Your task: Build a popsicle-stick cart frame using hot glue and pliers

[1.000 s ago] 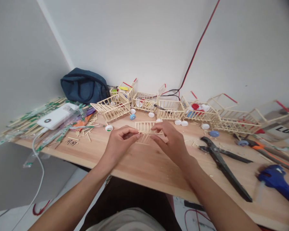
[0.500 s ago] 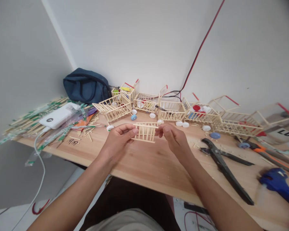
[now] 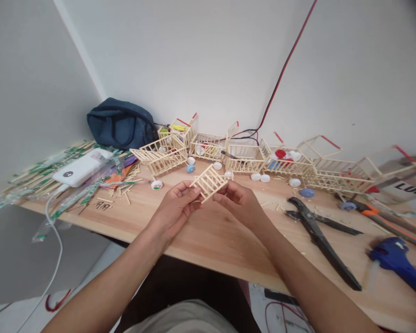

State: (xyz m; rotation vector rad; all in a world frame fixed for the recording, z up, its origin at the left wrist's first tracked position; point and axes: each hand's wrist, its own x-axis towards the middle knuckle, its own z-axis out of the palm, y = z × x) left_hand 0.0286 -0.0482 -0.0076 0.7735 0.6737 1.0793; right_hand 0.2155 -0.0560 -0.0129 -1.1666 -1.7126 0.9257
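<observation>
A small ladder-like panel of thin wooden sticks [image 3: 208, 181] hangs tilted above the wooden table [image 3: 208, 236]. My left hand [image 3: 176, 208] pinches its lower left end with closed fingers. My right hand [image 3: 241, 201] pinches its lower right side, fingers closed too. Both hands are raised a little off the tabletop near its middle.
A row of small stick-built carts [image 3: 249, 157] lines the wall, with bottle caps [image 3: 260, 177] scattered before them. Black pliers [image 3: 319, 231], a blue tool [image 3: 397, 261] and orange-handled cutters [image 3: 384, 215] lie right. A blue bag [image 3: 119, 124], white power bank [image 3: 78, 172] and loose sticks sit left.
The stick panel came off the table, was held upright between both hands, and is now turned to a slant. Both hands shifted slightly closer together.
</observation>
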